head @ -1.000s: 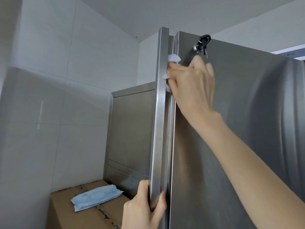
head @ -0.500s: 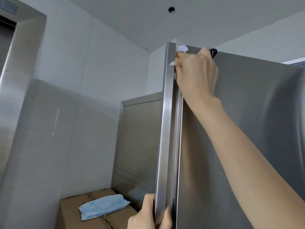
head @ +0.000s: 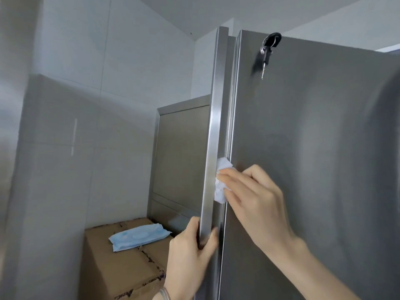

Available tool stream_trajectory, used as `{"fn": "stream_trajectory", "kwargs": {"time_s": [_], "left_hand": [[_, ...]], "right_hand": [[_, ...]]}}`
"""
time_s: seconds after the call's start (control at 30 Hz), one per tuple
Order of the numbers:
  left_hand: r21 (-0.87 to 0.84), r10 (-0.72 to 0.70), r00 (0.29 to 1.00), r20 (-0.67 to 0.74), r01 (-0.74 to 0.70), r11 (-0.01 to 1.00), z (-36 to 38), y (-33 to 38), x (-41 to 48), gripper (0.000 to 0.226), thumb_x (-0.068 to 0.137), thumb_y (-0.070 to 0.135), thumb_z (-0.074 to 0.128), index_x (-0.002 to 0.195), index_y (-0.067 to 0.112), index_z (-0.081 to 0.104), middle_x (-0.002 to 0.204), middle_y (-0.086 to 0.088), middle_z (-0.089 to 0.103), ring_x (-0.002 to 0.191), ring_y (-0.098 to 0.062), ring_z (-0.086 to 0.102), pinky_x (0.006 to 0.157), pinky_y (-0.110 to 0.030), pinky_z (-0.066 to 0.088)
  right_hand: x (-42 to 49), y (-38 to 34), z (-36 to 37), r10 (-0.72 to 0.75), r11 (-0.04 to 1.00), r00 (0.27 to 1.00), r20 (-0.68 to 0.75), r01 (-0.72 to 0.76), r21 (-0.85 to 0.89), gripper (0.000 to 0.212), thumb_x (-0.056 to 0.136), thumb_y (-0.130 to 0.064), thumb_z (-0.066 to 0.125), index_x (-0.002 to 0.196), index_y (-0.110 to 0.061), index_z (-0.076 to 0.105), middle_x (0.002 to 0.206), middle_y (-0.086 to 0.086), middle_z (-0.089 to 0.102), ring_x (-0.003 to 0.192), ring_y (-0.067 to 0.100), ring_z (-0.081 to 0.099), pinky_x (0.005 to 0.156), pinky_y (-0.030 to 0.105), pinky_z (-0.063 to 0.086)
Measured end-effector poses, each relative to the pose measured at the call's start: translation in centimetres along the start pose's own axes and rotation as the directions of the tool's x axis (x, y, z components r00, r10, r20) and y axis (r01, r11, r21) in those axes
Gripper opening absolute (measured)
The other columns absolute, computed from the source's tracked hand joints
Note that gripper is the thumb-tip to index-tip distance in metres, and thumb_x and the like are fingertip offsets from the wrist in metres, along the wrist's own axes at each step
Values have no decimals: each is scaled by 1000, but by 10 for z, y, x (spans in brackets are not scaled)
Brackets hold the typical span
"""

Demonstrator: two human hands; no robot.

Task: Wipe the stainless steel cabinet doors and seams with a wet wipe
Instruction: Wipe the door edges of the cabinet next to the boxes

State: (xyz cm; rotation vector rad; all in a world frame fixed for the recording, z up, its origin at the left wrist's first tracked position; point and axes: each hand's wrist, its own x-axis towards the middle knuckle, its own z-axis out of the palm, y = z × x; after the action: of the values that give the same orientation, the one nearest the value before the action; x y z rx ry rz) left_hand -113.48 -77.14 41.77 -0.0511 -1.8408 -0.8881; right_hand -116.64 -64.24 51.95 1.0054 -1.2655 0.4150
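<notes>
From the head view I judge the seam step to be in hand. The right hand (head: 255, 195) holds a wadded wipe (head: 221, 184), pinched between fingers (head: 229, 176) and thumb. It presses the wad into the seam (head: 231, 105) between the left door (head: 213, 126) and the right door (head: 313, 148), about halfway down the visible height. The left hand (head: 190, 252) grips the left door's edge just below the wipe. Its thumb lies on the outer face and its fingers curl round the inner side, which steadies the door.

The seam below the wipe, down to the left hand, looks like the next stretch. I would slide the wad straight down with firm pressure into the gap. The left hand would have to shift lower or let go, since it sits right in the path. The broad door faces remain to do, and the keys (head: 268, 48) hanging in the right door's lock call for care.

As for containers, a cardboard box (head: 121, 269) stands at lower left with its flaps shut, so I cannot tell what it holds. A blue wipe pack (head: 138, 236) lies flat on top and looks closed. Behind it stands a lower cabinet (head: 181, 148), also shut.
</notes>
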Motion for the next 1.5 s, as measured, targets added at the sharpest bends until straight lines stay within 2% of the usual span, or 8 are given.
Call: {"fn": "stream_trajectory", "kwargs": {"time_s": [0.17,0.33,0.83,1.0,1.1,1.27,1.4,1.5], "left_hand": [[6,65,998,6,-65,998,2,-10,-11,42,80,58,47,80,17,52,57,18,52,69,-21,49,55,-26,38],[7,29,998,54,-29,1000,0,-9,-14,30,91,47,50,84,18,48,56,11,52,69,-23,53,58,-26,40],[46,2,997,78,-5,999,0,-5,-12,33,94,36,51,87,3,48,60,-13,56,62,-38,54,64,-47,47],[-72,78,937,341,-57,996,-23,-8,-4,47,85,61,54,94,14,52,66,10,58,61,-9,56,57,-30,43],[-391,151,858,491,62,918,-50,-2,25,63,74,62,67,115,17,51,106,12,68,93,-8,65,75,-23,50],[-439,149,939,309,2,899,-67,63,111,64,89,59,32,125,10,52,118,-11,65,99,-26,66,76,-34,55],[-274,175,974,146,-130,953,-44,90,137,29,98,47,41,88,20,46,70,3,48,63,-5,45,64,-23,40],[-129,205,976,72,-195,972,-29,76,129,25,102,36,39,80,25,33,61,10,37,51,-2,40,51,-18,30]], "right_hand": [[28,4,-15,76,997,969,-236,-66,50,21,90,1,54,93,-5,74,97,-2,71,70,17,44,75,10,36],[33,6,17,168,980,980,-107,-154,126,18,80,5,70,95,-4,75,94,8,70,96,21,54,84,22,45],[-14,-20,13,213,961,977,-14,-207,182,5,78,-2,75,83,-3,75,88,5,71,61,17,62,56,25,51],[-9,-12,2,358,825,933,46,-339,453,12,77,-2,75,89,-5,75,86,3,69,76,8,61,68,13,49],[-1,-8,-5,345,825,939,-7,-300,478,12,78,-3,73,90,-3,74,86,2,67,77,10,61,66,15,49],[-13,-14,3,217,931,974,-60,-188,312,16,83,-3,69,99,-3,73,100,8,69,82,16,64,71,20,52],[-56,-38,16,263,943,961,-88,-237,233,20,86,-6,66,105,-4,72,106,7,68,88,18,66,78,29,53],[-85,-54,19,249,958,965,-76,-234,168,20,79,-1,72,99,-4,74,99,7,70,82,18,65,72,30,53]]}}
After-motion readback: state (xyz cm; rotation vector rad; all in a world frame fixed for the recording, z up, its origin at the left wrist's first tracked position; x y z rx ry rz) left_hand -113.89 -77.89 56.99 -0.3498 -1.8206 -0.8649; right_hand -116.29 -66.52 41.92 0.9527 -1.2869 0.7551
